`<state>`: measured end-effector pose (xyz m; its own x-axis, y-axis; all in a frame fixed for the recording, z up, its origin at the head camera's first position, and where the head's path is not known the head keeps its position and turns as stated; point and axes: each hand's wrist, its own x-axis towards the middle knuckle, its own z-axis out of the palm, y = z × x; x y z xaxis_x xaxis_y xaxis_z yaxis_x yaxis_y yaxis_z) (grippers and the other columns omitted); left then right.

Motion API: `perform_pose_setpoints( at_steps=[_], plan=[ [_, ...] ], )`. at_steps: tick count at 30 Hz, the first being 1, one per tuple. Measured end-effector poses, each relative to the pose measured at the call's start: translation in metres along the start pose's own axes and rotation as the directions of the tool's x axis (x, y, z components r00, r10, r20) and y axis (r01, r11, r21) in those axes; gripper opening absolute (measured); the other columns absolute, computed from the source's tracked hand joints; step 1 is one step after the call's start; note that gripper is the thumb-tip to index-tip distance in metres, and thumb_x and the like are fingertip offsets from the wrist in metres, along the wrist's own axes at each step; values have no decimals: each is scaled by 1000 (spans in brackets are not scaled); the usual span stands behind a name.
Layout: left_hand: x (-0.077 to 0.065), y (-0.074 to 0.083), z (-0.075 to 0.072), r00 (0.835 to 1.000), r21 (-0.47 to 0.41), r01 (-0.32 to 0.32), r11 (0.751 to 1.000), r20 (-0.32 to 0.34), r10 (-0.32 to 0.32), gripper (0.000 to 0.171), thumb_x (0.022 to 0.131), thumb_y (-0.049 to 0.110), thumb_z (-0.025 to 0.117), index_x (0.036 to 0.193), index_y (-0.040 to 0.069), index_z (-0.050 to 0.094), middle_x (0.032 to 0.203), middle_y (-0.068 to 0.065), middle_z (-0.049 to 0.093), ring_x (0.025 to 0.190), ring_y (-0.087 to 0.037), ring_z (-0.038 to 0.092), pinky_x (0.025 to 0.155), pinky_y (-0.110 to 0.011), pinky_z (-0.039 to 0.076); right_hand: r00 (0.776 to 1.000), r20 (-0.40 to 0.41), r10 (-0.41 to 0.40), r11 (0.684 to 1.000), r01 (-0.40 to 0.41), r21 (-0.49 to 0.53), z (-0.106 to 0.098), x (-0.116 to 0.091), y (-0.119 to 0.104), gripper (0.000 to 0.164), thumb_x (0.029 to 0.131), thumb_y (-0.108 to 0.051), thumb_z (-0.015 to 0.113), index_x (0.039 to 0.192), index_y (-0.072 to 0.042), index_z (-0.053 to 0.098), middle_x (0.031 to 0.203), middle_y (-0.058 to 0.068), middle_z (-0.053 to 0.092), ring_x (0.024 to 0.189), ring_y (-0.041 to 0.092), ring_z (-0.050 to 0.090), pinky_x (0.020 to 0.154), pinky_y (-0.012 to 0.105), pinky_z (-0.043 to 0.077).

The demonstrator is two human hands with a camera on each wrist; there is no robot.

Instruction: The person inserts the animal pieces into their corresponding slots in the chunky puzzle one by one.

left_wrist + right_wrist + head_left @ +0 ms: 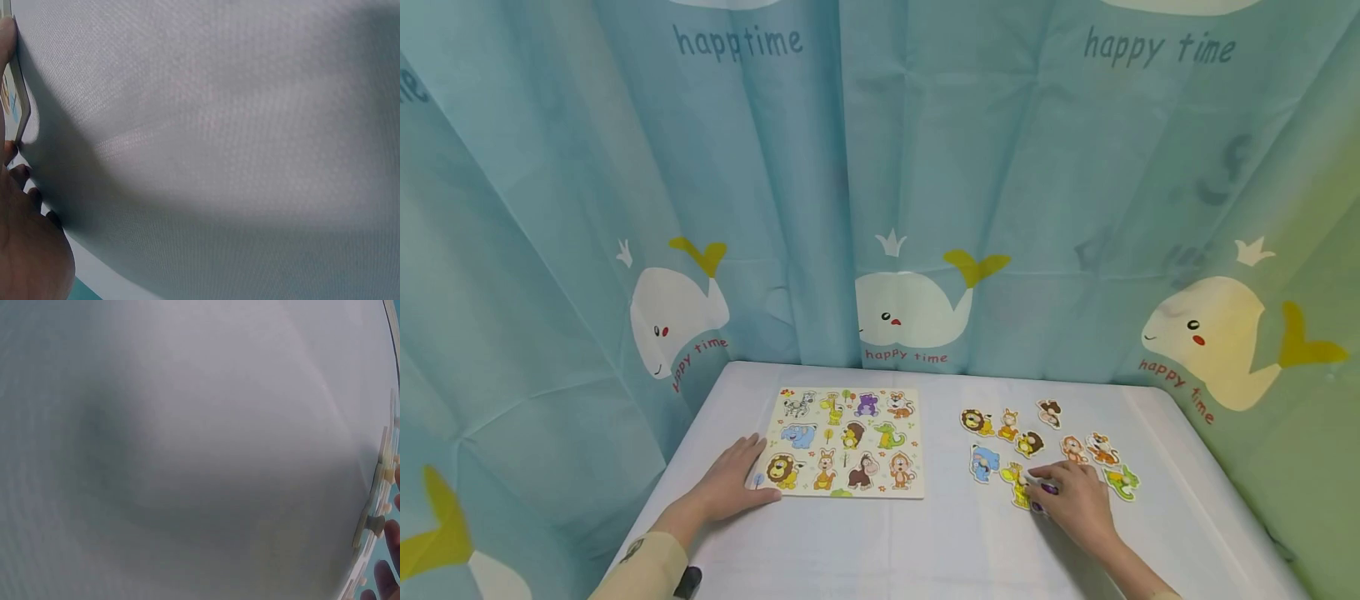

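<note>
A puzzle board (805, 489) with printed animals lies flat on the table's left half. My left hand (730, 477) rests at its near left corner, thumb along the near edge and fingers loosely extended by the left edge. On the right, my right hand (1081, 500) pinches a small white-edged puzzle piece (1049, 489) showing some purple, mostly hidden by the fingers. Just left of those fingertips lies a giraffe piece (1017, 485). Both wrist views show mainly tablecloth, with fingertips (392, 540) at the right border of the right one.
Around the right hand lie an elephant piece (983, 463), a lion piece (976, 422), a kangaroo piece (1008, 424), a hedgehog piece (1028, 443), a gorilla piece (1049, 413), a monkey piece (1073, 449), a tiger piece (1102, 448) and a crocodile piece (1122, 482). A curtain (805, 317) hangs behind the table.
</note>
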<state>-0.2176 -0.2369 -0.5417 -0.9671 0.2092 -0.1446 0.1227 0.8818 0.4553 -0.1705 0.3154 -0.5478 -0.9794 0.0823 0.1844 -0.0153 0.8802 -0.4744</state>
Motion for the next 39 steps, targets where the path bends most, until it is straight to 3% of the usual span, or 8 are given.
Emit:
perform_pose_setpoints(
  at_steps=[20, 39],
  plan=[
    [0, 0, 0, 1000, 14, 2, 1000, -2, -2, 112, 78, 63, 80, 158, -1, 33, 164, -25, 25, 150, -49, 19, 118, -68, 22, 1000, -17, 14, 1000, -14, -6, 8, 3, -2, 22, 82, -30, 86, 97, -14, 81, 103, 9, 68, 106, 35, 50, 78, 51, 38],
    [-1, 0, 1, 1000, 11, 5, 1000, -3, -5, 112, 78, 62, 80, 157, -1, 33, 164, -25, 25, 151, -49, 18, 119, -67, 21, 999, -30, 12, 1000, -12, -11, 11, 6, -2, 14, 82, -28, 86, 88, -17, 81, 103, 8, 70, 102, 32, 51, 78, 51, 38]
  ],
)
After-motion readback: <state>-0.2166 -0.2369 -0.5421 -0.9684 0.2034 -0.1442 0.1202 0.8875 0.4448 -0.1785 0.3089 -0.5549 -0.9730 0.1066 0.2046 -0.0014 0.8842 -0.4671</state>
